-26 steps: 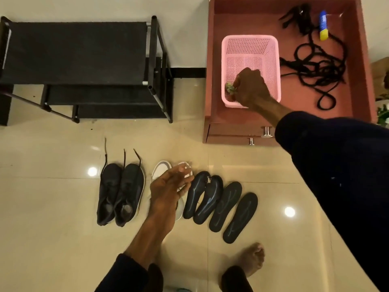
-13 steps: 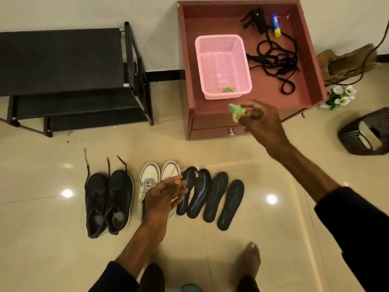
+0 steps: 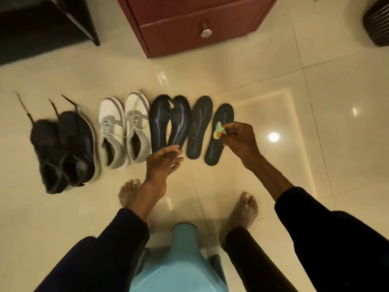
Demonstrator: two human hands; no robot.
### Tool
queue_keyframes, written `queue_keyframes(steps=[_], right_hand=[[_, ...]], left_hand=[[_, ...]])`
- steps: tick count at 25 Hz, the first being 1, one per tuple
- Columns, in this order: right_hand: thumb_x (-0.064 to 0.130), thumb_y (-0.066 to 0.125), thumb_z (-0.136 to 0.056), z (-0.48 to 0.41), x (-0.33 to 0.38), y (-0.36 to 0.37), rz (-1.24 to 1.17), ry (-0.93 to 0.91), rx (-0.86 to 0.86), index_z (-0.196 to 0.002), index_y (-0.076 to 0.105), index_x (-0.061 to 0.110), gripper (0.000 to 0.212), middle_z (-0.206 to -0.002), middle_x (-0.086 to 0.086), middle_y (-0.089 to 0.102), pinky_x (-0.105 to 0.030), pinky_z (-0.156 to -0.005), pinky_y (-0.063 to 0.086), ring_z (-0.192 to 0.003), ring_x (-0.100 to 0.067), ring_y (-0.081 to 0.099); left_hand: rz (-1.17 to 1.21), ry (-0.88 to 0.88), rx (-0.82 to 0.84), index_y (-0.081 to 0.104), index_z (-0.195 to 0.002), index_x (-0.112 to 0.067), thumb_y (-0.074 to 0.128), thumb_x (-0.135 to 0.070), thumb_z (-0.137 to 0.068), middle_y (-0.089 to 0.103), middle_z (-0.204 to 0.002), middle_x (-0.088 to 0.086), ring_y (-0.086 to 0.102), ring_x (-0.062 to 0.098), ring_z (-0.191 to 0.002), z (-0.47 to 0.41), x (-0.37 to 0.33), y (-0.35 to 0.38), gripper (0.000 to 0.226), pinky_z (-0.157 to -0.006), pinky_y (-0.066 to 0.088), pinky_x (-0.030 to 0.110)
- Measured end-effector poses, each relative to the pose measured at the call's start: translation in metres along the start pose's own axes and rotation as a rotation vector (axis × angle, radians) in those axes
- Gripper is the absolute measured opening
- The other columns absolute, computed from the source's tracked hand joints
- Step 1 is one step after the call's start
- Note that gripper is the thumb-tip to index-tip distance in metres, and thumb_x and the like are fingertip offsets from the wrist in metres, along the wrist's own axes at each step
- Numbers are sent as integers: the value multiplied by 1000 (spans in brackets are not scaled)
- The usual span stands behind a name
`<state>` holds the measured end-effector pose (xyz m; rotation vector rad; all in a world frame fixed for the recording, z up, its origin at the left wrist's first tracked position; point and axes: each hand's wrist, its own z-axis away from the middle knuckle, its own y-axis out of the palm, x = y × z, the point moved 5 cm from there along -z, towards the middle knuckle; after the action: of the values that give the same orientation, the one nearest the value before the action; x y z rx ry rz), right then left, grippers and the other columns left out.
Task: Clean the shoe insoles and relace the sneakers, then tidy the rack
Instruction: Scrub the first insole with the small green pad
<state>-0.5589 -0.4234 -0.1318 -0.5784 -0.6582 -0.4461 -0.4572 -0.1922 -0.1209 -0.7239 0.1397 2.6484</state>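
The black sneakers (image 3: 63,150) left of the white sneakers (image 3: 124,129) are smeared by motion blur, so their lacing cannot be made out. The red cabinet (image 3: 189,24) is cut off by the top edge, its top out of view. The black rack (image 3: 42,24) is cropped at the top-left corner. What the small green thing (image 3: 218,131) pinched in the right hand's fingers (image 3: 228,132) is cannot be told.

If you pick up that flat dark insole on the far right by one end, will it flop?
Probably a little. The rightmost insole looks thin and flat on the floor, so likely light and bendy. It should slide easily on those glossy tiles.
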Motion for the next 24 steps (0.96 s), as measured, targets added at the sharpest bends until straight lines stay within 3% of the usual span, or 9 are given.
queue_keyframes(steps=[2,6,10,11,14,16,18,20,24], right_hand=[[15,83,-79,-18,-44,-4,89,-16,-6,-102,71,12,26,-94,-8,74,-43,-78,61,-84,-25,72],[20,82,-81,-54,-101,2,239,-62,-37,-104,73,9,27,-98,-9,75,-38,-84,59,-88,-25,72],[25,83,-80,-83,-150,15,285,-27,-127,-104,73,9,31,-99,-3,73,-15,-72,47,-85,-14,65],[26,83,-80,-88,-160,18,255,-23,-148,-103,73,10,30,-97,-1,72,-11,-68,46,-83,-11,64],[27,82,-81,-101,-170,24,155,-83,-178,-106,71,15,30,-97,5,71,-12,-73,53,-84,-8,68],[24,81,-83,-109,-170,24,83,-152,-177,-111,71,17,30,-103,6,73,-13,-79,55,-90,-7,69],[24,80,-83,-116,-169,23,72,-211,-182,-112,72,17,30,-105,5,74,-14,-82,55,-93,-7,69],[27,81,-82,-122,-163,22,114,-266,-192,-109,73,16,30,-101,4,74,-14,-81,55,-91,-7,69],[31,82,-81,-122,-135,20,218,-392,-164,-103,74,15,28,-95,5,73,-18,-78,57,-84,-7,68]], left_hand=[[-32,-28,-30,75,-101,-12,70,-7,-94,76,-103,12,73,28,-96,-24,31,22,10,-96,57,38],[-225,22,-18,73,-101,-12,71,-3,-92,74,-103,11,70,29,-100,-79,87,60,13,-96,56,38],[-674,318,-28,74,-105,-3,77,-14,-90,69,-94,2,65,16,-86,-130,123,100,19,-71,48,3],[-729,345,-15,71,-108,-5,78,-18,-90,67,-96,0,63,14,-87,-137,132,109,24,-73,49,6],[-942,477,-82,59,-124,-11,83,-30,-85,60,-123,8,58,25,-115,-151,150,125,50,-95,55,40],[-1033,541,-126,53,-131,-9,83,-27,-84,52,-132,12,50,31,-126,-154,160,128,58,-104,49,46],[-994,572,-122,55,-127,-8,81,-25,-86,52,-129,11,51,29,-124,-158,161,127,51,-104,49,45],[-843,562,-61,59,-114,-10,79,-22,-89,56,-117,6,57,22,-109,-162,156,123,35,-91,54,34],[-505,361,116,59,-105,-17,75,-20,-92,69,-100,0,67,15,-92,-184,128,119,21,-75,53,22]])
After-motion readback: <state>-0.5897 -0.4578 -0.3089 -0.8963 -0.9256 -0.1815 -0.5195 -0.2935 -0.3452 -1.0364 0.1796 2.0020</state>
